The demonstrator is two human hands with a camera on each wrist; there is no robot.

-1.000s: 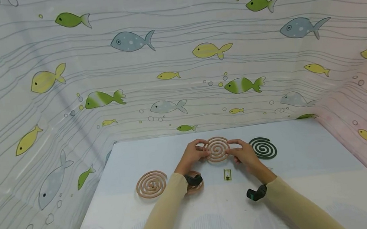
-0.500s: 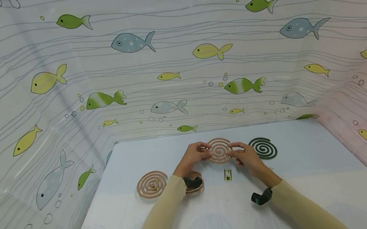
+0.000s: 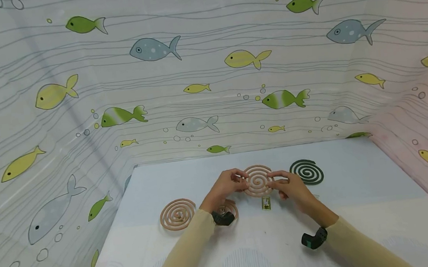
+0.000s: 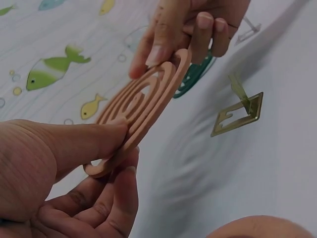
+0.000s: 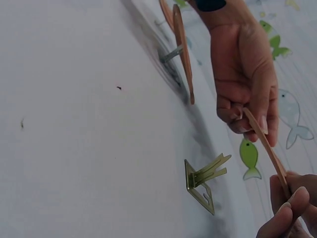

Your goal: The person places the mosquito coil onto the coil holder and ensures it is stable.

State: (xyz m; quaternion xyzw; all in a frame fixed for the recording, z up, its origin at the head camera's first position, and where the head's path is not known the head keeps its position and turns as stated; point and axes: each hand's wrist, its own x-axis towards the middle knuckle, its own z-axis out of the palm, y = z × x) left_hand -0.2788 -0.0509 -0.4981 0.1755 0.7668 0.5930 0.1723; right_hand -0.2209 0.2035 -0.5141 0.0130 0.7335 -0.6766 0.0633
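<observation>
A brown mosquito coil point(image 3: 258, 181) is held up off the table between both hands, its flat spiral facing me in the head view. My left hand point(image 3: 224, 186) pinches its left edge, thumb on the near face and fingers behind. At the opposite edge my right hand point(image 3: 293, 189) pinches it between thumb and fingers. The left wrist view shows the coil point(image 4: 148, 119) slanted, nearly edge-on. Just below it on the table lies a small brass-coloured metal coil stand point(image 3: 266, 203), with a bent-up forked prong point(image 5: 213, 171) visible in the right wrist view.
A dark green coil point(image 3: 307, 172) lies right of the right hand. At the left is another brown coil point(image 3: 163, 217). One more brown coil point(image 3: 234, 212), partly hidden by my left wrist, sits raised on a metal stand point(image 5: 171, 54). Fish-printed sheeting point(image 3: 196, 109) encloses the table.
Both hands have brought the brown mosquito coil slightly toward me and to the right, and it now hangs closer to the metal coil stand. The other coils have stayed put.
</observation>
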